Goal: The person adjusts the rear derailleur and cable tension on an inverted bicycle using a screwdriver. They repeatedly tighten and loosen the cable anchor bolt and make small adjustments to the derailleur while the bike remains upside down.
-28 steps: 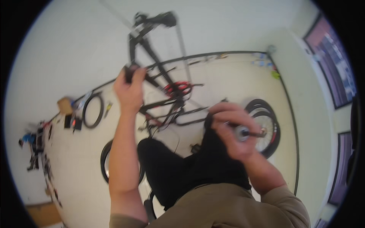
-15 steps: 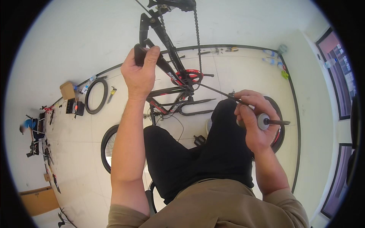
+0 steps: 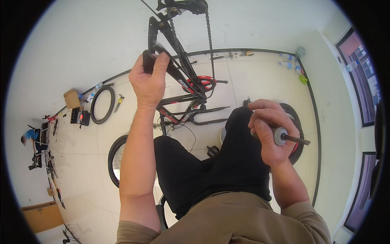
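Observation:
My left hand (image 3: 149,85) is closed around a black tube of the bicycle frame (image 3: 174,73), its thumb along the near side. The frame is tilted up, with its black chain (image 3: 211,44) hanging to the red chainring (image 3: 207,83) and a derailleur (image 3: 198,6) at the top. My right hand (image 3: 274,130) is closed on the pale grey handle of a screwdriver (image 3: 278,136), whose dark shaft points right, away from the frame. Below the chainring is the black fork (image 3: 211,116). My legs are beneath the hands.
On the tiled floor lie a loose tyre (image 3: 94,105), a yellow-handled tool (image 3: 119,103) and an open cardboard box (image 3: 72,99). A spoked wheel (image 3: 116,158) stands at my left. Plastic bottles (image 3: 287,61) lie by the far right wall. Another person (image 3: 30,136) is at the far left.
The thin black cable that ran from the frame to my right fingers no longer shows there. Both hands keep nearly the same places; the screwdriver's shaft tilts slightly lower.

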`<state>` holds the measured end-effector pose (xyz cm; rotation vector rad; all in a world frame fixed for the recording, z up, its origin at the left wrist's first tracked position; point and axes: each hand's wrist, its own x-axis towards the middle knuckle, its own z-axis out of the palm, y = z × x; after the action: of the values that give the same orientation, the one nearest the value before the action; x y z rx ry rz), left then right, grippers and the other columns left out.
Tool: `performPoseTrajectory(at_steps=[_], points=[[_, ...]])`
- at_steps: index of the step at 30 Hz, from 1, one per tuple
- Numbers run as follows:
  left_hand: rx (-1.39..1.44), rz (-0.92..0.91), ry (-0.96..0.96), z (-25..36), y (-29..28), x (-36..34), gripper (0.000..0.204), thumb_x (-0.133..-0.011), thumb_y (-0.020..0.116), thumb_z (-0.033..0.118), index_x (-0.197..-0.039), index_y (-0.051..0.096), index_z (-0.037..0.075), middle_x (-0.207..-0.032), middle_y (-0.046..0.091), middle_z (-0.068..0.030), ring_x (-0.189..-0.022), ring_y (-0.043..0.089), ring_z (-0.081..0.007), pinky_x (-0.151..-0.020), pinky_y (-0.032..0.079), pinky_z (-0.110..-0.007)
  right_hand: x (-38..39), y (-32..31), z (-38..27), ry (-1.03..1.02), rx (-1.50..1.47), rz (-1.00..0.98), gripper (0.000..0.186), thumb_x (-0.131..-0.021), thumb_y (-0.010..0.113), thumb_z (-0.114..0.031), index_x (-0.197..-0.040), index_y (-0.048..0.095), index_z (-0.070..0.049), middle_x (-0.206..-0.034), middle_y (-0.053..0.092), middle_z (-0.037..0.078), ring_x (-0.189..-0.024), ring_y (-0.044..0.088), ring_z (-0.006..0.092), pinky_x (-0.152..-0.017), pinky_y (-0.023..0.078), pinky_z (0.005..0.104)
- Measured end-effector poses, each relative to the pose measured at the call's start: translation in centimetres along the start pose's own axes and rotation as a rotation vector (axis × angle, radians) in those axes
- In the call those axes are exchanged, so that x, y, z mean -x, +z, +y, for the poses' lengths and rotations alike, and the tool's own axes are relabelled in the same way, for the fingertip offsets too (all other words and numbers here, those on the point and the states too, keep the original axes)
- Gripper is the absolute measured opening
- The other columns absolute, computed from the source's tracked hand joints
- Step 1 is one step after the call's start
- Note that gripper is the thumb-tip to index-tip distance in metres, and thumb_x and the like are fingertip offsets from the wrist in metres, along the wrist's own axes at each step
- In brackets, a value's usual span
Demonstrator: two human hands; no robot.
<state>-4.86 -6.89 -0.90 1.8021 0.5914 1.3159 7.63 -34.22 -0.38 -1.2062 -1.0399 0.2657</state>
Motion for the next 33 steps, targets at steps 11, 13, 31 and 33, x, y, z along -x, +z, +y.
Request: performPoseTrajectory(at_steps=[11,13,31,33], points=[[0.030,-0.015,-0.054,0.2,-0.2,0.1,0.025,-0.087,0.077,0.021,-0.084,0.062,0.001,-0.070,0.056,0.0042,-0.064,0.046,-0.0045,-0.060,0.039,-0.021,1.6,1.3,1.6,0.734,-0.338,0.100,0.017,-0.090,0.058,0.003,-0.107,0.062,0.003,-0.109,0.064,0.016,-0.076,0.059,0.0138,-0.063,0.048,0.0254],[0.026,-0.033,-0.067,0.3,-0.5,0.2,0.024,-0.085,0.079,0.019,-0.085,0.062,0.002,-0.071,0.057,0.0043,-0.064,0.047,-0.0043,-0.060,0.039,-0.020,3.6,1.8,2.9,0.973,-0.619,0.190,0.027,-0.087,0.054,0.003,-0.114,0.056,0.004,-0.111,0.061,0.018,-0.082,0.060,0.0194,-0.068,0.051,0.0309],[0.029,-0.030,-0.008,-2.1,-1.8,-0.1,0.018,-0.087,0.076,0.011,-0.087,0.059,0.004,-0.070,0.058,-0.0007,-0.049,0.045,-0.0069,-0.044,0.033,-0.022,9.2,1.1,6.5,1.420,-1.169,0.230,0.023,-0.098,0.054,-0.022,-0.115,0.053,-0.006,-0.094,0.060,0.010,-0.067,0.051,0.0151,-0.055,0.043,0.0284],[0.022,-0.035,-0.045,-1.8,-2.0,-0.2,0.019,-0.087,0.076,0.011,-0.085,0.058,0.005,-0.069,0.057,-0.0006,-0.049,0.044,-0.0069,-0.044,0.032,-0.022,8.4,1.3,5.6,1.429,-1.120,0.242,0.026,-0.097,0.055,-0.022,-0.117,0.053,-0.005,-0.092,0.061,0.010,-0.069,0.053,0.0151,-0.057,0.044,0.0287]])
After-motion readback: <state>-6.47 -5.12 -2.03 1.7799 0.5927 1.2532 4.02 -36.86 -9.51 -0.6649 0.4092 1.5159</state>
